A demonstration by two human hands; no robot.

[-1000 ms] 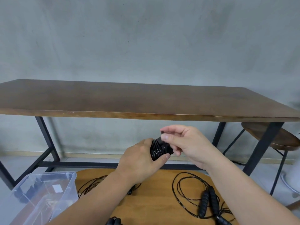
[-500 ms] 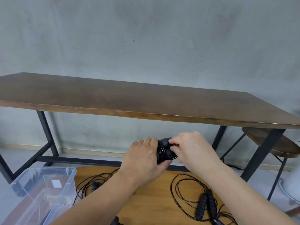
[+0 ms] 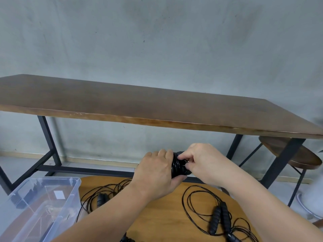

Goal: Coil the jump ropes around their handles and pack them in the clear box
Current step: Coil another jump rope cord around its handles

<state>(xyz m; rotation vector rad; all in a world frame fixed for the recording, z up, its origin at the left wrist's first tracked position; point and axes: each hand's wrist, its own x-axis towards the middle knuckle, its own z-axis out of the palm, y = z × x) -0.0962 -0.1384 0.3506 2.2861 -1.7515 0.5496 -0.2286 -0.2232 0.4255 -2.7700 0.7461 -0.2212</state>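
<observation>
The left hand (image 3: 157, 173) has its grip clamped round a coiled jump rope (image 3: 178, 165), fingers curled over the bundle and thumb beneath. The right hand (image 3: 204, 163) pinches the cord's last turn at the bundle's exposed end, just against the left fingers. The step in hand looks like securing the tail: best done by keeping the left grip firm so the turns cannot spring loose while the right tucks the end under a tight loop. Below the grip, on the round worktop (image 3: 166, 219), lie two uncoiled ropes: one (image 3: 218, 217) below and to the right with its handles side by side, another (image 3: 103, 196) below and to the left. Farther left and lower stands the clear box (image 3: 70, 194), where the bundle should go next.
</observation>
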